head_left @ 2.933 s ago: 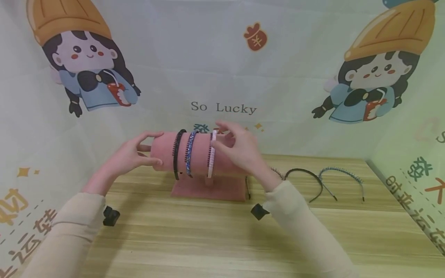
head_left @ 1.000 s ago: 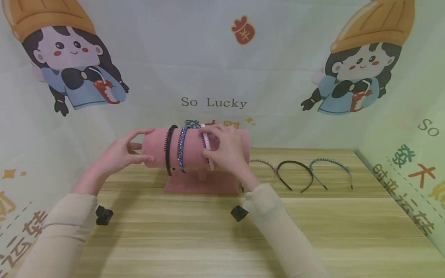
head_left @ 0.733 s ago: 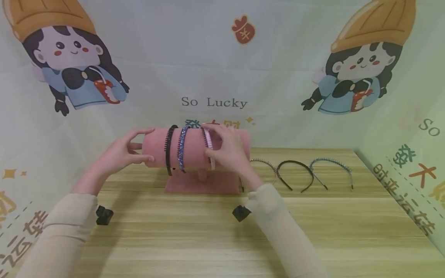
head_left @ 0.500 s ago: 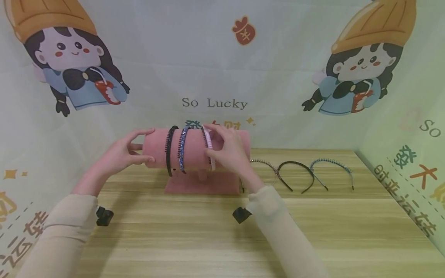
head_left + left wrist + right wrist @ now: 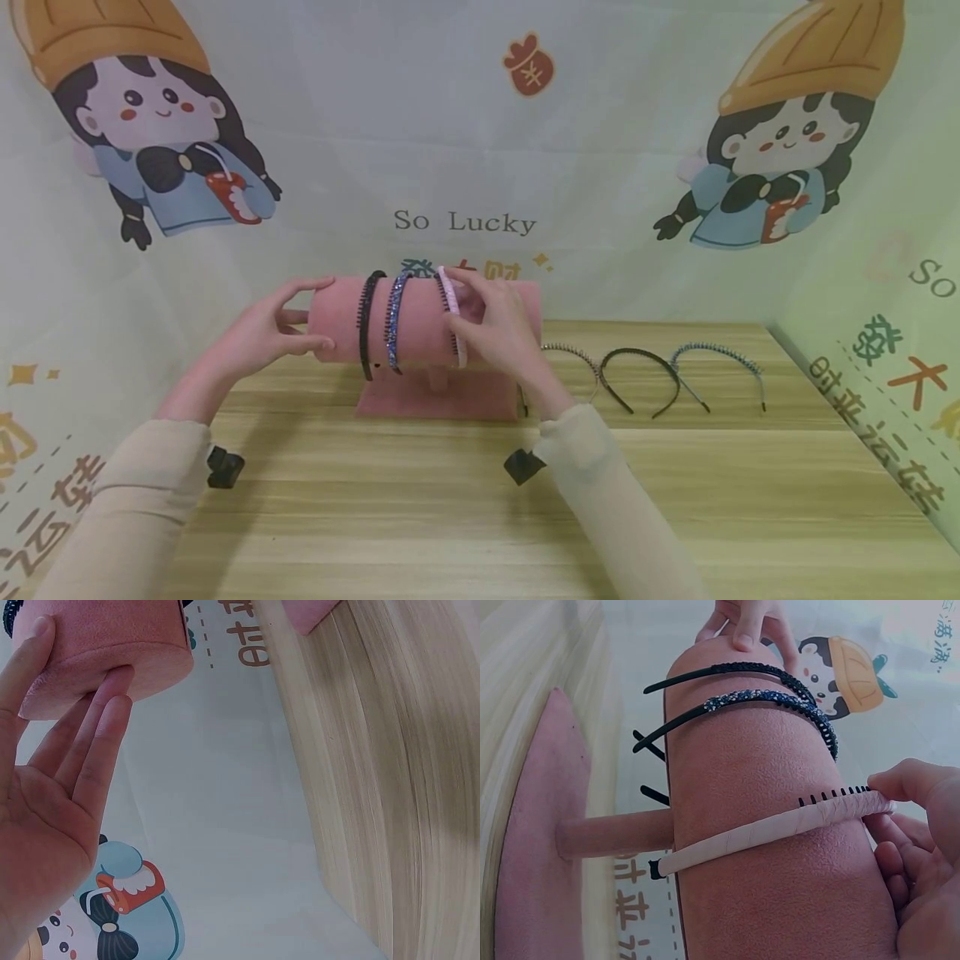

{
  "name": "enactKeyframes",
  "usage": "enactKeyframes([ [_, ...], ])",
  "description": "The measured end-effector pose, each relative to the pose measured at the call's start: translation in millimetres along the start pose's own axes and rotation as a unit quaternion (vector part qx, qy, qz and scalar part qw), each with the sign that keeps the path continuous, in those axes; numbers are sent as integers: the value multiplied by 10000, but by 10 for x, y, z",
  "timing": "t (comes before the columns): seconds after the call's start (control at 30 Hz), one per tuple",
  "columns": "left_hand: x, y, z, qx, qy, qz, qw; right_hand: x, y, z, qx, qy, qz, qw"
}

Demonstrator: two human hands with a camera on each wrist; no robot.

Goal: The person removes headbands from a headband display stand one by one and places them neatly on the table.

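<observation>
A pink padded headband display roll (image 5: 423, 325) lies crosswise on its pink stand base (image 5: 438, 398). My left hand (image 5: 258, 333) grips the roll's left end, fingertips against the end face in the left wrist view. Around the roll sit a black toothed headband (image 5: 365, 329) and a blue glittery headband (image 5: 392, 325). Further right, a pale pink fabric-wrapped headband (image 5: 780, 829) crosses the roll. My right hand (image 5: 498, 325) pinches the pale pink headband with thumb and finger, other fingers beside the roll in the right wrist view.
Right of the stand, a row of headbands lies on the wooden table (image 5: 375, 517): a beaded headband (image 5: 573, 354) partly behind my wrist, a dark headband (image 5: 637, 354) and a blue headband (image 5: 720, 348). A printed cloth (image 5: 360, 125) hangs behind and at both sides.
The head view has shifted. My right hand has closed in on the pale pink headband, which sits slightly further right from the blue glittery one. My left hand keeps its hold on the roll.
</observation>
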State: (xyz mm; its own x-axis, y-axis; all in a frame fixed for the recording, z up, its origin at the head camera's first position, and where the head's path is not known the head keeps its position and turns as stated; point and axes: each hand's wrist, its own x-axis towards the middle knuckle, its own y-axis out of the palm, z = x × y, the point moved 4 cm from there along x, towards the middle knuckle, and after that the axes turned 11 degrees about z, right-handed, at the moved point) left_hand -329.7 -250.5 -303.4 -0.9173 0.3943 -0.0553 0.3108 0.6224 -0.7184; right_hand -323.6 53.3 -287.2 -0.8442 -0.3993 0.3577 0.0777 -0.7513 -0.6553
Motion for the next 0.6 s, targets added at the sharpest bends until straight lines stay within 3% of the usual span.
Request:
enactKeyframes([
  [0.4, -30, -7, -16, 11, 144, -50, 9999, 7, 17, 26, -110, -33, 72, 9999],
  [0.6, -37, 4, -35, -39, 140, 9, 9999, -36, -7, 6, 136, -81, -16, 9999],
])
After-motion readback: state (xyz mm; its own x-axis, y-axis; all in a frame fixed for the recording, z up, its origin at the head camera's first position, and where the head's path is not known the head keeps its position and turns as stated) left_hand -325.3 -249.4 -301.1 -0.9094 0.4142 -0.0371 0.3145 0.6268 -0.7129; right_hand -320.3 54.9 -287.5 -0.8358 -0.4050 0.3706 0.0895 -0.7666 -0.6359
